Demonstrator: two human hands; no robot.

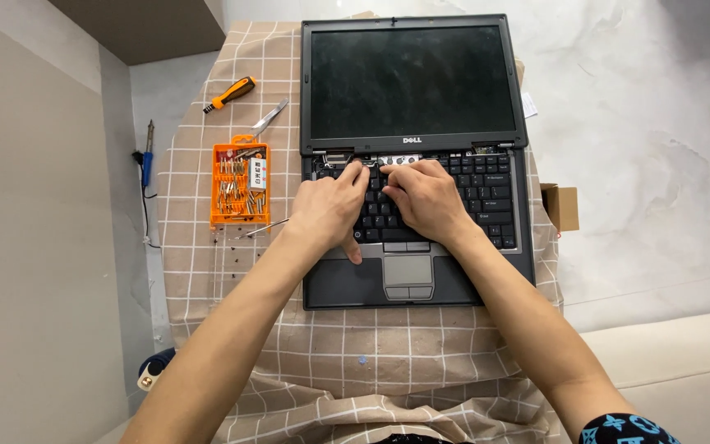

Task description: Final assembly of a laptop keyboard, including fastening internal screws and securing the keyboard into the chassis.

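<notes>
On a small table draped with a beige checked cloth (306,345) stands an open dark grey laptop (412,156), its screen dark and upright, with a small pale logo centred on the bezel beneath it. Both hands rest on the upper part of the keyboard (486,197), side by side and almost touching. The left hand (330,205) lies palm down with its fingers bent, the fingertips pressed at the top edge of the keyboard near the hinge strip, and the thumb stretched down toward the touchpad (408,270). The right hand (425,197) is likewise curled, fingertips hooked at the same top edge; neither hand encloses a loose object, and whether the fingers grip the keyboard's rim cannot be told.

Left of the laptop lies an orange plastic bit case (240,185), rectangular and open, with rows of metal bits inside and a small white label with dark marks near its right side. Above it are metal tweezers (269,119) and an orange-handled screwdriver (229,94), both slanted. A thin metal tool (263,228) lies just below the case, with tiny dark screws (228,247) scattered nearby. At the table's right edge a small brown cardboard box (562,207) sits open. A blue-handled soldering iron (147,160) hangs at the far left.
</notes>
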